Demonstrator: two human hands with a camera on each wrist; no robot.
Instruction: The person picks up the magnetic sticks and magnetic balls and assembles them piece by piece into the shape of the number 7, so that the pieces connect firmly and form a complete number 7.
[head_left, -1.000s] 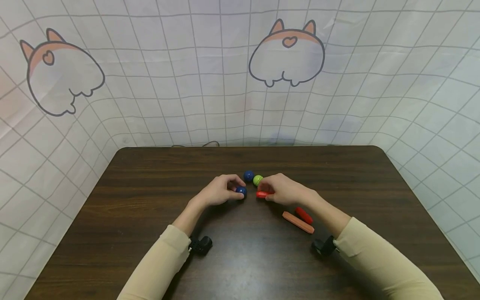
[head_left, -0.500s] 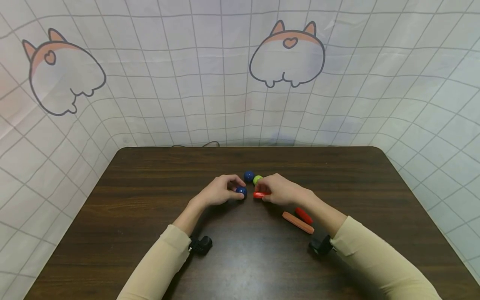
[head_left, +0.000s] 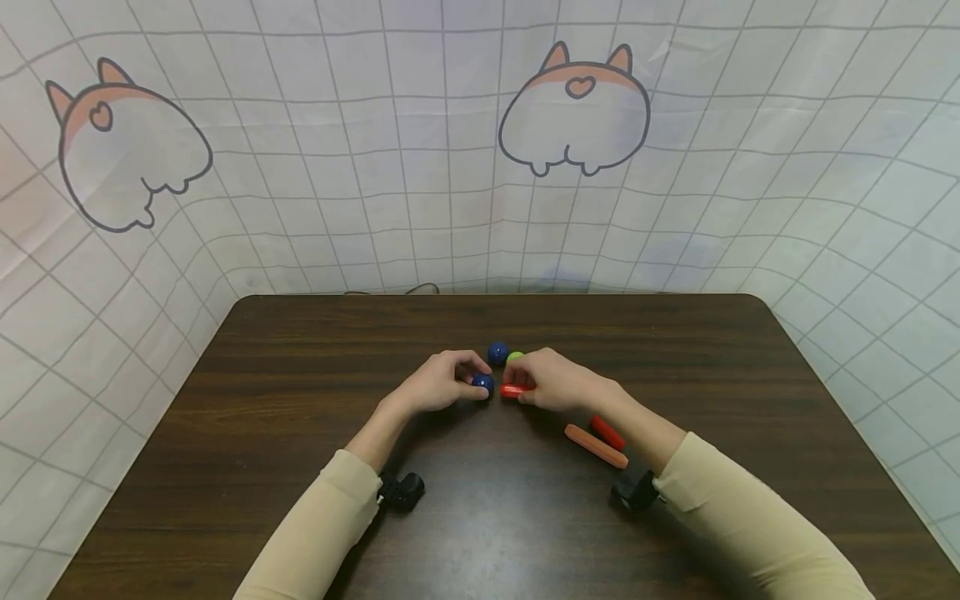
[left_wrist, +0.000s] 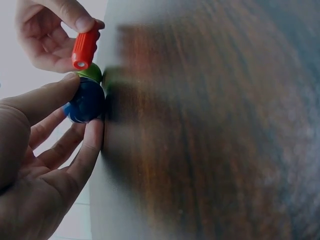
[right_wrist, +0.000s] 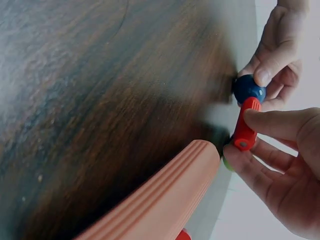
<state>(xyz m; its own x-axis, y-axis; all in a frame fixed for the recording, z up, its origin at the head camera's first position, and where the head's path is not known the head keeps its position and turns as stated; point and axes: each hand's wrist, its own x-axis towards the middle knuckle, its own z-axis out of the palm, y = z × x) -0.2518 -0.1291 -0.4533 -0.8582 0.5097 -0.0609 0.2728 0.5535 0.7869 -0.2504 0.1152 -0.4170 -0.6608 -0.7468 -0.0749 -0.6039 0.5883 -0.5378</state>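
Note:
My left hand (head_left: 442,379) pinches a glossy blue ball (head_left: 482,383) between thumb and fingers, low over the table. Opposite it, my right hand (head_left: 558,379) holds a short red ridged rod (head_left: 512,391) with a small round metallic spot in its end, plain in the left wrist view. The rod lies level and its left end points at the blue ball, close to it. Just behind the two hands sit a second blue ball (head_left: 498,352) and a lime green ball (head_left: 514,356), side by side; the right fingers partly hide the green one.
An orange ridged rod (head_left: 596,446), longer than the red one, lies slantwise on the dark wooden table (head_left: 465,517) below the right forearm. Beside it is another red rod (head_left: 607,432). A white grid-patterned cloth (head_left: 450,167) hangs behind the table.
My right hand has moved a little left with the red rod, bringing its end nearer the blue ball and covering more of the green ball. The left hand has stayed put.

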